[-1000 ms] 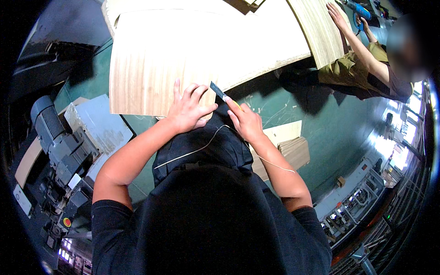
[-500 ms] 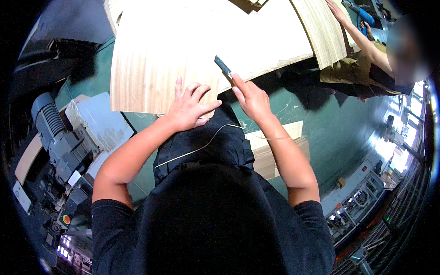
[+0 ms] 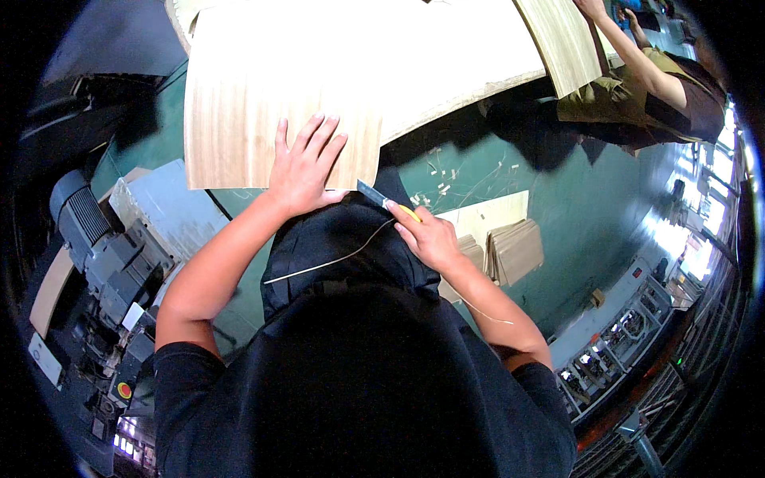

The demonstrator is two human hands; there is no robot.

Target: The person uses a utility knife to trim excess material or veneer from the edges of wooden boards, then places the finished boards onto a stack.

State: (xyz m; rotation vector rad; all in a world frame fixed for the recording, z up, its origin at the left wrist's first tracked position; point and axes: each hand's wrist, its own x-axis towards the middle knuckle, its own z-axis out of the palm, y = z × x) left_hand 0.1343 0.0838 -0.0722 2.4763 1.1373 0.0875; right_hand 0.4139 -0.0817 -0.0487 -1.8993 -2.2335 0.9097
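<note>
- Your left hand lies flat, fingers spread, on the near edge of the pale veneer sheet; it grips nothing, only presses the sheet down.
- Your right hand is closed round a utility knife with a yellow handle; the grey blade end pokes out past your fingers.
- The knife's long axis runs slantwise, from your right hand up and toward your left, and its tip sits at the sheet's near right corner, just beside the heel of your left hand. Whether the tip touches the wood cannot be told.
- So the sheet lies ahead and to the left of the blade, and your left hand is the nearer one to the cutting end.
- A thin pale strip curls from the knife down across your dark apron.
- On the green floor to your right lie stacked veneer offcuts; a grey motor stands at your left.
- Another person handles a second sheet at the far right.
</note>
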